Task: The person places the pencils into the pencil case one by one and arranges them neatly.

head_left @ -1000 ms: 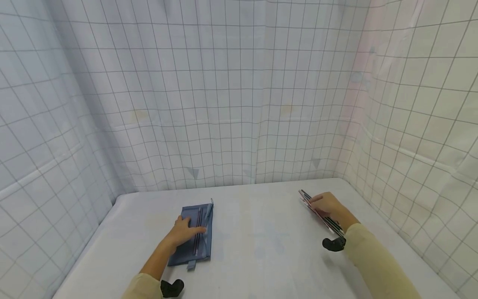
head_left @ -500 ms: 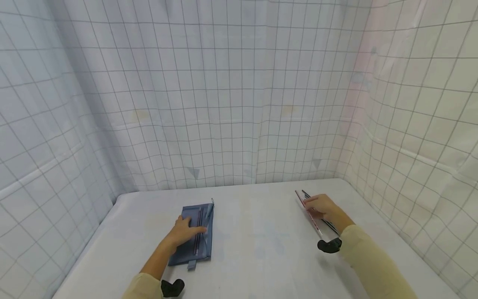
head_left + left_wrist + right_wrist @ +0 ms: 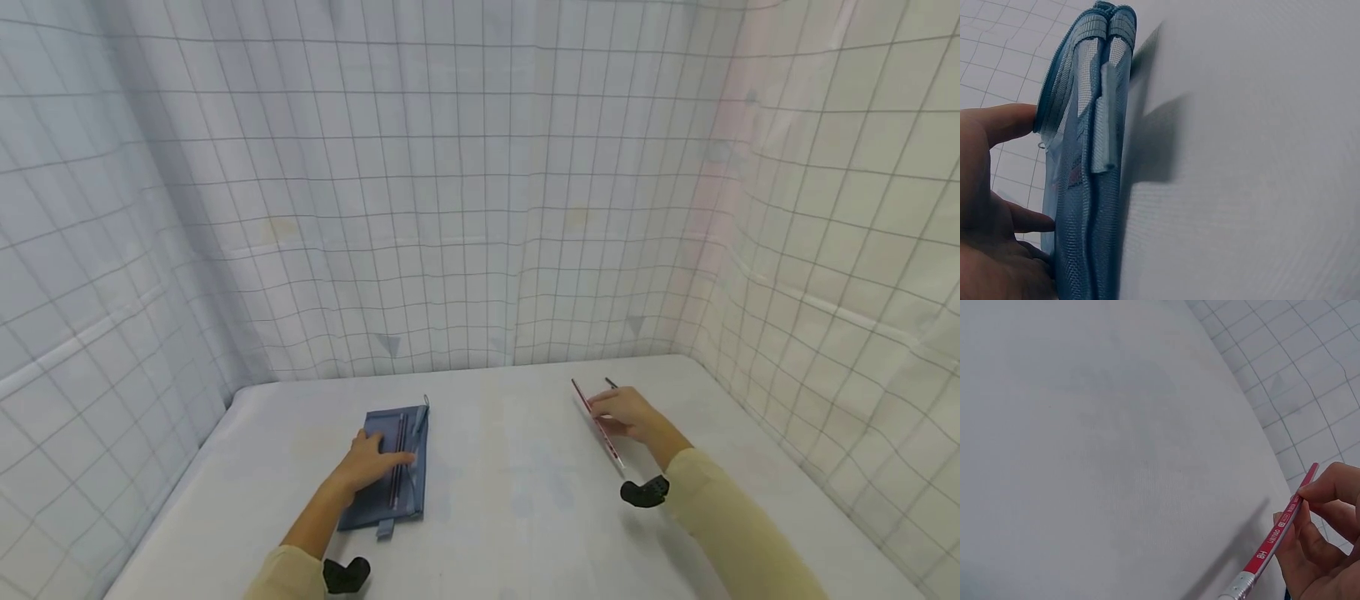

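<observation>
In the head view, my left hand [image 3: 363, 467] rests with spread fingers on a blue mesh pencil case [image 3: 384, 420] at the left of the table. Slim dark pencils [image 3: 396, 487] show on or through its mesh. The left wrist view shows the case [image 3: 1104, 219] side-on with its zip edge, the thumb and a finger touching it. At the right, my right hand [image 3: 626, 412] pinches a red pencil [image 3: 612, 448] between thumb and fingertips. The right wrist view shows HB lettering and a silver ferrule on that pencil [image 3: 1272, 540], held above the table.
A dark pencil end [image 3: 611, 382] pokes out behind the right hand; the remainder is hidden. The white cloth-covered table [image 3: 495, 500] has grid-patterned curtains [image 3: 480, 208] at the back and both sides. Each wrist carries a black device [image 3: 645, 492].
My right hand has drawn the red pencil leftward, away from the dark pencils lying at the right. The left hand and the pencil case have stayed in place.
</observation>
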Available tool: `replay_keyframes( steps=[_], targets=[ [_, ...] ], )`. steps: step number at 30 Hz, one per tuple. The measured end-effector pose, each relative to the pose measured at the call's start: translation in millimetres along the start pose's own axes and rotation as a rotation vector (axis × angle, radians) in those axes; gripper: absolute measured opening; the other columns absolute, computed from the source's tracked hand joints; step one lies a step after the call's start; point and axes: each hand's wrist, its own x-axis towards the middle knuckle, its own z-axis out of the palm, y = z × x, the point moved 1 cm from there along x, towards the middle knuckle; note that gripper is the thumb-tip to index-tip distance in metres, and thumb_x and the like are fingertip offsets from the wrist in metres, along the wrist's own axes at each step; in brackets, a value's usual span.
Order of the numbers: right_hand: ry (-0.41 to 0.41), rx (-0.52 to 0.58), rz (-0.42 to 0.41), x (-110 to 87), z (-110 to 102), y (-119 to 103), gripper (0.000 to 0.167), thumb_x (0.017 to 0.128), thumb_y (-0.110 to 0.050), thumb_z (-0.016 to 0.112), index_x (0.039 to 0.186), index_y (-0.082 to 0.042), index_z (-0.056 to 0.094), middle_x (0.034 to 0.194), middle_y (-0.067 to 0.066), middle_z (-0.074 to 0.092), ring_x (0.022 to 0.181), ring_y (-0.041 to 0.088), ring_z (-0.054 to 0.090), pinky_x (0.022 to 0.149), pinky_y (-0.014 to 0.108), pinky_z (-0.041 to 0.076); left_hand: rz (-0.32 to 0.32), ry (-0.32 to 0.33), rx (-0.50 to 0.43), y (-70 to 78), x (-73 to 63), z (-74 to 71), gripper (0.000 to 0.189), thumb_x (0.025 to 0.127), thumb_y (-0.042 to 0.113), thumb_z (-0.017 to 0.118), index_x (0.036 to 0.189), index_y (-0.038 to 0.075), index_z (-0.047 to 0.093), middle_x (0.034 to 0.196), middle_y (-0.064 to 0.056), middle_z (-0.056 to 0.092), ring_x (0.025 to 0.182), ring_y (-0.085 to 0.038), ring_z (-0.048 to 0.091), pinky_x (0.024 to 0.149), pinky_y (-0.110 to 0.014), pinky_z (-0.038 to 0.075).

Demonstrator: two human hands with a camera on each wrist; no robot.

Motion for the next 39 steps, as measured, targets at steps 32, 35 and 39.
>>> replay_keyframes(
  steps=[32,35,39],
  targets=[
    [-0.045,0.121,-0.029,-2.4,79.2,-0.9,0.025,0.09,0.005,0.072,0.115,0.009,0.072,0.105,0.016,0.07,0.081,0.02,0.066,0.07,0.028,0.059,0.005,0.01,-0.002,0.7,-3.0,-0.2,0.099,0.092,0.044,0.073,0.151,-0.021,0.027,0.159,-0.046,0.004,0.145,-0.064,0.008,0.113,-0.074,0.018],
    [-0.058,0.137,-0.022,-1.6,85.6,-1.3,0.025,0.089,0.005,0.073,0.114,0.008,0.073,0.104,0.015,0.07,0.08,0.019,0.066,0.069,0.028,0.059,0.008,0.008,0.0,0.7,-4.1,-0.3,0.1,0.092,0.045,0.073,0.151,-0.021,0.027,0.158,-0.047,0.004,0.145,-0.064,0.008,0.113,-0.074,0.017],
    [-0.082,0.155,-0.02,-1.6,95.2,-2.4,0.024,0.089,0.005,0.073,0.113,0.008,0.074,0.104,0.015,0.069,0.081,0.019,0.066,0.069,0.028,0.059,0.009,0.003,0.001,1.3,-4.4,-1.1,0.102,0.092,0.047,0.073,0.152,-0.021,0.025,0.158,-0.047,0.003,0.145,-0.064,0.006,0.113,-0.074,0.017]
  ],
)
